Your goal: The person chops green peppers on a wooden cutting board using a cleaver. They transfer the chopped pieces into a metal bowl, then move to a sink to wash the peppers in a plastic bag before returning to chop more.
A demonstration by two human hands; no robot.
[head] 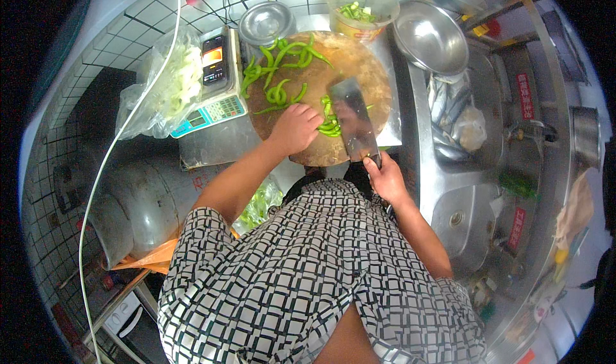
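Note:
On a round wooden chopping board (pixel 356 58), my left hand (pixel 299 127) rests with curled fingers against green chili peppers. Its fingertips press at a small pile of cut pepper pieces (pixel 330 127); what lies under the palm is hidden. My right hand (pixel 386 177) grips the handle of a broad cleaver (pixel 355 118). The cleaver's dark blade points away from me, just right of the cut pieces, its flat side facing up towards the view. Whole green chili peppers (pixel 288 58) lie across the board's far left part, and a few curled ones lie just beyond my left hand.
Left of the board, a digital scale (pixel 224 108) carries a phone (pixel 215 61) beside a plastic bag of pale vegetables (pixel 185 80). Behind stand metal bowls (pixel 266 22) and a plastic tub (pixel 363 25) holding cut greens. At right are a large steel basin (pixel 430 37), fish (pixel 447 104) and a sink (pixel 462 219).

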